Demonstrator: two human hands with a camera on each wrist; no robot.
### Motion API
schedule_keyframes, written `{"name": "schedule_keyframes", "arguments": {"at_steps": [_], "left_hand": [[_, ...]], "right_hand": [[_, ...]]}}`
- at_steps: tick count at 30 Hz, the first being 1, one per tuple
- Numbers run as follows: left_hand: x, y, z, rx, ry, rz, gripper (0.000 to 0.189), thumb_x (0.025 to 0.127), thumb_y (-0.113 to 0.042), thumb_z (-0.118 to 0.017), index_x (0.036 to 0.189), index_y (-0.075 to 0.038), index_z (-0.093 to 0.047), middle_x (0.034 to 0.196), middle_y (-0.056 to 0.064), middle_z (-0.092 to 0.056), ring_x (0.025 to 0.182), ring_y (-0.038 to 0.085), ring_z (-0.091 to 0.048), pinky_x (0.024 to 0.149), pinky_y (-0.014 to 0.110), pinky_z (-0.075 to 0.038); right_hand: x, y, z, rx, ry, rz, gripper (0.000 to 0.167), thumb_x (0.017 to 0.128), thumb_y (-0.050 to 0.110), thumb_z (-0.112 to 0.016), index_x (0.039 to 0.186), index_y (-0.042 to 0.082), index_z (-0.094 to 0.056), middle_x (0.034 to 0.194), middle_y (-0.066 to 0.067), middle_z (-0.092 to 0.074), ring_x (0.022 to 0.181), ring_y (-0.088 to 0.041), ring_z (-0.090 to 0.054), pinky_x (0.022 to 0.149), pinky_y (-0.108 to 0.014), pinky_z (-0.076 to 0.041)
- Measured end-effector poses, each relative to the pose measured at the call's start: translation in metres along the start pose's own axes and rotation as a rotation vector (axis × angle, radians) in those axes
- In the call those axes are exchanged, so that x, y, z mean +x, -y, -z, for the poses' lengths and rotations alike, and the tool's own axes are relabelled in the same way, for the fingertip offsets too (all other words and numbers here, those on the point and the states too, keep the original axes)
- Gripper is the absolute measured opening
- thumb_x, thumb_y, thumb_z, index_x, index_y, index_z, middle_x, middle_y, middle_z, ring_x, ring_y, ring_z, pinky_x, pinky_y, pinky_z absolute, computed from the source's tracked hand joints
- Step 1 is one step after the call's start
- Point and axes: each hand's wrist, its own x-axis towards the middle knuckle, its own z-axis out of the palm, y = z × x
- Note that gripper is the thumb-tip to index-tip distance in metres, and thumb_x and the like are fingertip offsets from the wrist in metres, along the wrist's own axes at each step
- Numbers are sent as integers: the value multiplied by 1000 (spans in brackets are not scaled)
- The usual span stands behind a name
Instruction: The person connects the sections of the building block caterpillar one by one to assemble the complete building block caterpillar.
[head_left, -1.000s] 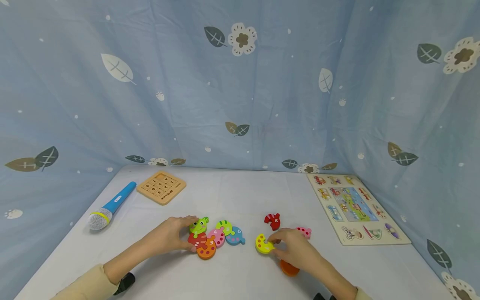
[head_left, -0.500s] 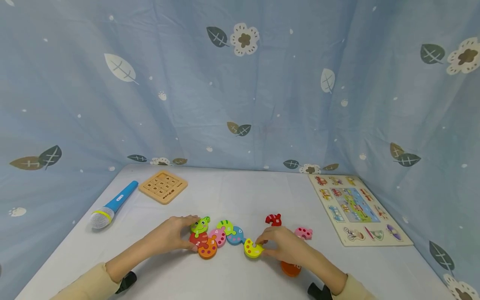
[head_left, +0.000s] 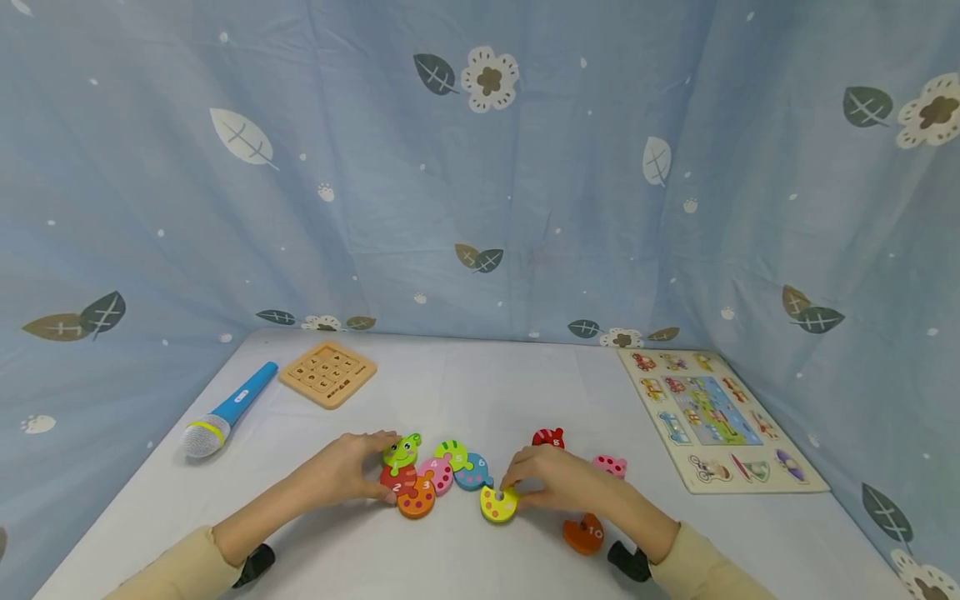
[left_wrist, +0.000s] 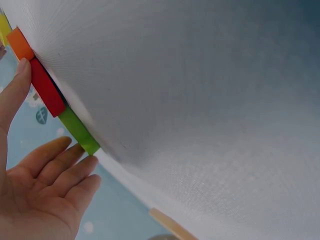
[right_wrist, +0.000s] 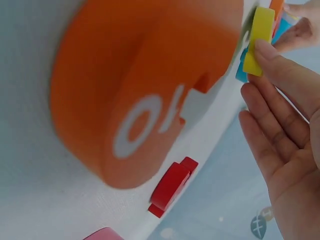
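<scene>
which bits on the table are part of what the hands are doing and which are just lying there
In hand:
- joined row of coloured numbered wooden pieces with a green frog head, touched by the left hand
- yellow dotted piece, under the right hand
- loose red piece, pink piece, orange 10 piece

Lying about:
- blue toy microphone
- wooden number tile board
- vehicle picture puzzle board

A makeshift play corner: a white table (head_left: 465,392) enclosed by blue curtains (head_left: 480,167) printed with leaves and flowers. Children's toys on it: a toy microphone (head_left: 225,412), wooden number board (head_left: 327,374), picture puzzle (head_left: 712,417).
</scene>
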Motion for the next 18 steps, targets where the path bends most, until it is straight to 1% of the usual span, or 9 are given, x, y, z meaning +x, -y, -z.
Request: {"name": "schedule_keyframes", "arguments": {"at_steps": [7, 14, 18], "left_hand": [[0, 0, 1, -1, -2, -14, 85, 64, -47, -86, 130, -1, -58, 135, 17, -55, 125, 39, -49, 102, 55, -41], [0, -1, 0, -1, 7, -2, 84, 64, -46, -86, 131, -2, -59, 135, 17, -55, 126, 39, -49, 102, 55, -41], [-1, -1, 1, -3, 10, 14, 84, 64, -45, -87, 131, -3, -59, 135, 16, -55, 126, 39, -48, 102, 56, -41]], "right_hand": [[5, -6, -2, -3, 21, 7, 22, 82, 17, -78, 105, 18, -75, 100, 14, -67, 99, -3, -59, 88, -19, -50], [6, -9, -5, 5, 25, -3, 24, 82, 18, -78, 106, 19, -74, 102, 14, -67, 99, -3, -59, 88, -19, -51], [3, -6, -5, 38, 12, -50, 31, 81, 24, -80, 111, 18, -73, 105, 14, -67, 100, -4, -59, 88, -21, -52]]}}
